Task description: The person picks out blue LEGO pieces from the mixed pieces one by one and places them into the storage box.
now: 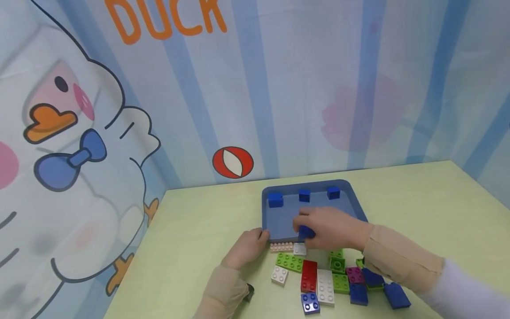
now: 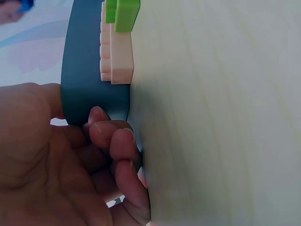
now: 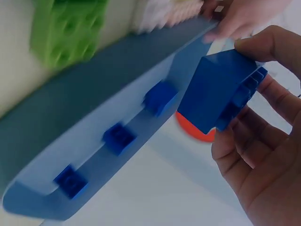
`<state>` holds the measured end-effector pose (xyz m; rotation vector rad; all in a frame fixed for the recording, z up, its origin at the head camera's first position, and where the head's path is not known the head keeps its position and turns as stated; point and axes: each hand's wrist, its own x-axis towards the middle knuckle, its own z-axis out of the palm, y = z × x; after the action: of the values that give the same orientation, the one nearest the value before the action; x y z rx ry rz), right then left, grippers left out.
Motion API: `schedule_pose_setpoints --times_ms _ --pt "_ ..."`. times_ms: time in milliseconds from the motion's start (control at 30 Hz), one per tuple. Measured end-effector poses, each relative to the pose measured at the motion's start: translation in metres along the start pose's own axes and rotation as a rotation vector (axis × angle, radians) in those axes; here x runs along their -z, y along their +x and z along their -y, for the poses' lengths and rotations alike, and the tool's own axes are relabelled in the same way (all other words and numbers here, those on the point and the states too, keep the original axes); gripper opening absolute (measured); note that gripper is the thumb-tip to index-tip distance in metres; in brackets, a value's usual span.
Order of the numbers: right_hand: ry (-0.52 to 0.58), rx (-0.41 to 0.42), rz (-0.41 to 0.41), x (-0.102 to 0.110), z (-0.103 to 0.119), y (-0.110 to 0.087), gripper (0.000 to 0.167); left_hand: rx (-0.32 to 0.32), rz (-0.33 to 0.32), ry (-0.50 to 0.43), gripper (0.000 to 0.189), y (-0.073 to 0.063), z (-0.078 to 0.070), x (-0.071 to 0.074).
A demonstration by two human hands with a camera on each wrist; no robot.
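My right hand (image 1: 330, 227) pinches a blue building brick (image 3: 211, 92) between thumb and fingers, over the near part of a blue-grey tray (image 1: 275, 223). The brick's hollow, ribbed side faces my palm in the right wrist view. At the tray's near left corner, my left hand (image 1: 248, 247) grips the rim, with the thumb at the edge and the fingers curled against the outside wall. Along the tray's far side stand three more blue bricks: a larger one (image 1: 275, 200) at left, one in the middle (image 1: 304, 196) and one at right (image 1: 333, 193).
In front of the tray lie a pink brick (image 1: 281, 247), white bricks (image 1: 326, 288), a red brick (image 1: 308, 275) and several green ones (image 1: 290, 262). A magenta brick (image 1: 355, 274) and dark blue bricks (image 1: 396, 295) lie under the right forearm's side. A printed curtain (image 1: 299, 88) hangs behind the table.
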<state>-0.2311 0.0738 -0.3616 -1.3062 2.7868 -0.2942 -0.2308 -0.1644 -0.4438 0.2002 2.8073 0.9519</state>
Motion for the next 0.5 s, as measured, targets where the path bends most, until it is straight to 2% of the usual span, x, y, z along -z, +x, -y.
schedule_pose_setpoints --times_ms 133,300,500 --pt "-0.043 -0.069 -0.036 0.003 -0.025 0.007 0.020 0.005 0.000 0.005 0.038 -0.001 0.001 -0.001" --pt "-0.057 -0.147 -0.041 0.006 -0.055 0.012 0.023 0.010 0.004 0.000 0.038 0.000 0.002 -0.002" --pt "-0.054 -0.188 -0.039 0.005 -0.075 0.015 0.023 0.014 0.013 -0.002 0.038 0.001 0.002 -0.001"
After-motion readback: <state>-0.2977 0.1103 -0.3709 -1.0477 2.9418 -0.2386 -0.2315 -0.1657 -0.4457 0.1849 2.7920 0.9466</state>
